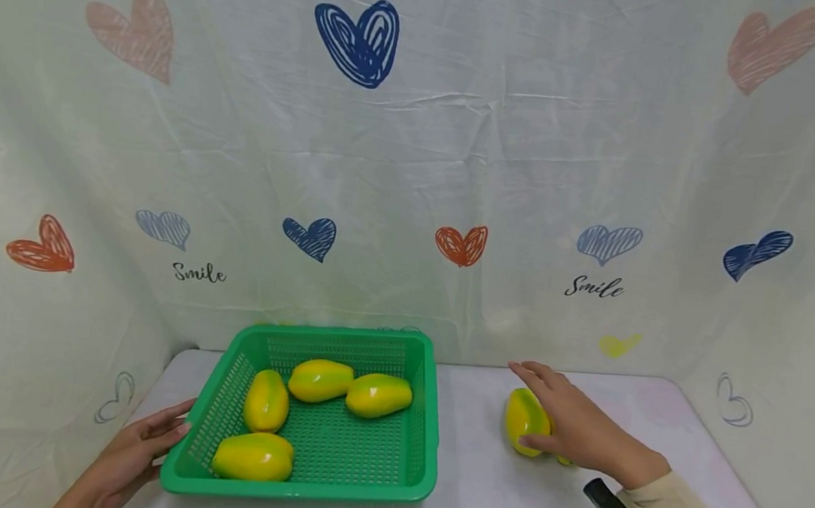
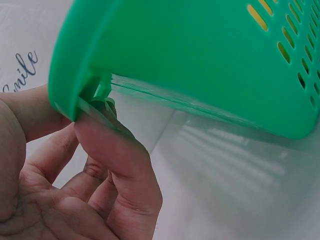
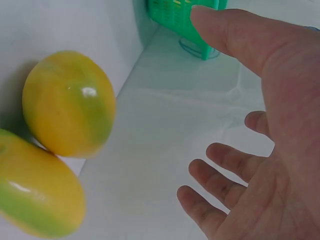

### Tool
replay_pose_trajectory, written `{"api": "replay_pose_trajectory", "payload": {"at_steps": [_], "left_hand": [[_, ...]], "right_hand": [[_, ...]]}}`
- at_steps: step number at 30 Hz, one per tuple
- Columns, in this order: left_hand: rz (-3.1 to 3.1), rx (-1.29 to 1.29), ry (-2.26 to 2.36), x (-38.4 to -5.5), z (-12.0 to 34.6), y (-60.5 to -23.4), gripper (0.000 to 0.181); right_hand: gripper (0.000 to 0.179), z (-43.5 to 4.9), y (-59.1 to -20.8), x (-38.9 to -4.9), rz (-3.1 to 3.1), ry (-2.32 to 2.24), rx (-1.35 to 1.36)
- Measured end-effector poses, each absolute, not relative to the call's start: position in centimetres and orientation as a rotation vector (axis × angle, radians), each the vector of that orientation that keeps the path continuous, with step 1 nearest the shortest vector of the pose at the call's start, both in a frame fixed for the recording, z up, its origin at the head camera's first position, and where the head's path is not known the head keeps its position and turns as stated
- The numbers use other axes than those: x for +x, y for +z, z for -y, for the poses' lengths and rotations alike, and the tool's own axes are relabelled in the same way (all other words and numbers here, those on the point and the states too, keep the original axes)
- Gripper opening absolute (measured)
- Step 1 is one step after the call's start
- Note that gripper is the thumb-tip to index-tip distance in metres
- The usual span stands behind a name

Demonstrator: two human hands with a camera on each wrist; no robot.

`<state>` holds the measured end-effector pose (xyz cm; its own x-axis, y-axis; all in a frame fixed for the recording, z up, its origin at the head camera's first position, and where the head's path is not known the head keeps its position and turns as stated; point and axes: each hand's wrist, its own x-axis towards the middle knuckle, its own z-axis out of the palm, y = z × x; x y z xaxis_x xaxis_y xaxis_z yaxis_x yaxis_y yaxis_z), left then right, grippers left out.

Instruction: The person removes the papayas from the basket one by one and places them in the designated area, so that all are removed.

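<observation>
The work looks more than half done: four fruits (image 1: 253, 456) lie in the one basket (image 1: 347, 452), beside the left hand (image 1: 131, 453), which grips its rim. Two more fruits (image 1: 524, 422), making six, are left on the surface (image 1: 470, 496) just beside the right hand (image 1: 582, 425), which is empty, fingers spread wide.

Soft, even light here — a white glint on the yellow fruit (image 3: 69, 110), dim shadow beside it — and pale, streaky glare near the green basket (image 2: 200, 60).
</observation>
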<state>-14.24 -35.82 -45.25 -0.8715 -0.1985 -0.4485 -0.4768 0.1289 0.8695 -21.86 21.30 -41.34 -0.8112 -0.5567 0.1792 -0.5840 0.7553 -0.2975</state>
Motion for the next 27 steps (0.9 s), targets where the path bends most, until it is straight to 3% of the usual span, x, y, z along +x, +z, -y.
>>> {"api": "replay_pose_trajectory", "payload": {"at_steps": [27], "left_hand": [[-2.153,-0.68,1.862,-14.2,35.9,-45.4,0.076]], "right_hand": [[0.086,-16.9,-40.3,-21.3,2.801,0.504,1.13]]}}
